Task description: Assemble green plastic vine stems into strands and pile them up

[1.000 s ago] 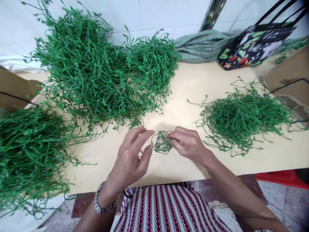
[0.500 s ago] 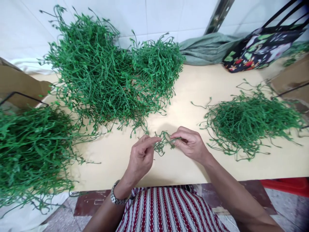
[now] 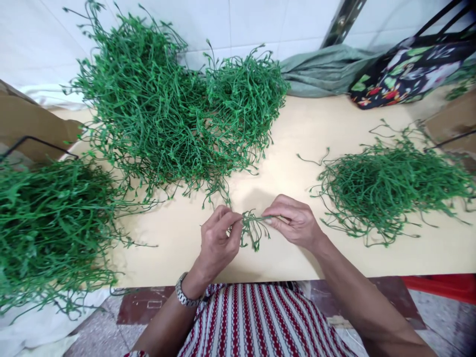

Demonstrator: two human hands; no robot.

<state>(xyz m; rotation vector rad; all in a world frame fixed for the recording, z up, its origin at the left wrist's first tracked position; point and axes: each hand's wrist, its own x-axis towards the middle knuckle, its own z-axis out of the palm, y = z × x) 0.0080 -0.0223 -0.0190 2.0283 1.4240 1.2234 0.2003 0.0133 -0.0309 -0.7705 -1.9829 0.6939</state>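
Note:
Over the table's front half I hold a small bunch of thin green plant stems [image 3: 255, 230] between my hands. My right hand [image 3: 295, 220] pinches the bunch's gathered ends with thumb and forefinger. On the other side my left hand [image 3: 221, 238], closed with thumb and forefinger together, grips the branching tips. The stems have small bud-like ends and several hang down between the hands. More of the same stems lie in a big heap [image 3: 148, 109] behind my hands, a heap on the left [image 3: 48, 223] and a smaller pile on the right [image 3: 394, 183].
The pale table [image 3: 174, 258] backs onto a white tiled wall [image 3: 260, 22]. At the back right lie a grey-green cloth [image 3: 320, 72] and a floral bag [image 3: 401, 74]. Cardboard boxes stand at the left [image 3: 33, 124] and right [image 3: 449, 119] edges. Something red [image 3: 442, 287] shows below the table.
My left thumb and forefinger have closed onto the bunch's tips; the forefinger was stretched out before. The stems now hang lower between my hands. The view has shifted slightly.

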